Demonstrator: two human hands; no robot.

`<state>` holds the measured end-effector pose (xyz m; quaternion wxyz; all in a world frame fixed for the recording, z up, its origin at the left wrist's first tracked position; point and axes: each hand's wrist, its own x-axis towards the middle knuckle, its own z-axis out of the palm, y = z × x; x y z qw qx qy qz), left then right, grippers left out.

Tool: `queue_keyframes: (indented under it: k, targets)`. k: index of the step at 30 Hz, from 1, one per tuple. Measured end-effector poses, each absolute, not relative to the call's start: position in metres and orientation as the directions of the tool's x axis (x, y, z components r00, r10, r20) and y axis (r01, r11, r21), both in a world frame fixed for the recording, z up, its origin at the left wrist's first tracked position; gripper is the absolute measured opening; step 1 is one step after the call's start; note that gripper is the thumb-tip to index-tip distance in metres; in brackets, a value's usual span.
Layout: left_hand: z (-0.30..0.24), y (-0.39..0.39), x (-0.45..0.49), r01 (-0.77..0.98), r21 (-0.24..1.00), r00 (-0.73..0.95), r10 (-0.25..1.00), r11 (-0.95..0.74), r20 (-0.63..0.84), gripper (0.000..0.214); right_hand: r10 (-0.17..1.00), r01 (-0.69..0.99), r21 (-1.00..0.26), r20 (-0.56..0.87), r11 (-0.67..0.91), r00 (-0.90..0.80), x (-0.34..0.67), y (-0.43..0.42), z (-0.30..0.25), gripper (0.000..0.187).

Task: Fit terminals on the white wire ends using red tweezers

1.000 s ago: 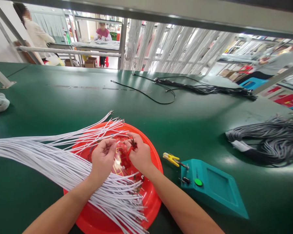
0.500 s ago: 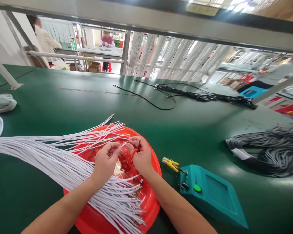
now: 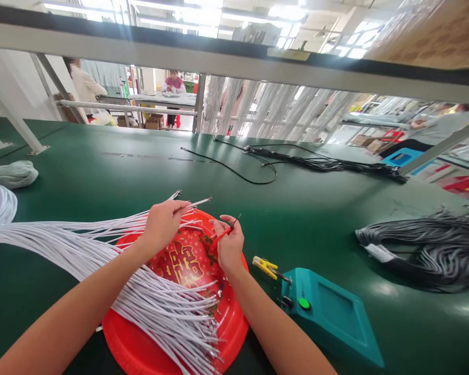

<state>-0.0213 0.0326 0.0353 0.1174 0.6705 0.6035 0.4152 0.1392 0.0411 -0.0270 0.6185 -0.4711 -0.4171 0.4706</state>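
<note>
White cables (image 3: 160, 297), bundle, draped over red basin (image 3: 127, 349); judged light, limp, smooth; best held just behind the tip, as left hand (image 3: 162, 221) pinches one; right hand (image 3: 231, 245) grips red-handled tool (image 3: 219, 238).

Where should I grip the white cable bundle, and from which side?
Probably the white cable bundle's gathered stretch left of the red tray, from above: strands run close together there, uncovered; their ends fan out over the tray.

Hands: two, my left hand (image 3: 162, 224) and right hand (image 3: 230, 242);
Red-handled tool (image 3: 221, 237): one, in my right;
Red basin (image 3: 121, 338): one, beneath both;
Teal box (image 3: 336, 307): one, to their right;
White cables (image 3: 156, 297): too many to count
</note>
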Motion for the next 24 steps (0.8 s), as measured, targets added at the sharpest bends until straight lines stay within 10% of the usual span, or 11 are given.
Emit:
queue_keyframes:
  k: [13, 19, 24]
  targets:
    - [-0.004, 0.083, -0.051, 0.916, 0.328, 0.159, 0.959, -0.233, 0.236, 0.030, 0.986, -0.354, -0.935, -0.086, -0.030, 0.142, 0.140, 0.049, -0.031, 0.031]
    - [-0.009, 0.053, -0.099, 0.968, 0.097, 0.236, 0.970, -0.230, -0.055, 0.096, 0.982, -0.401, -0.915, -0.114, -0.045, 0.149, 0.140, 0.049, -0.031, 0.029]
    - [-0.004, 0.044, -0.130, 0.984, -0.015, 0.173, 0.972, -0.177, -0.159, 0.061, 0.981, -0.438, -0.896, -0.142, -0.071, 0.130, 0.140, 0.049, -0.027, 0.027]
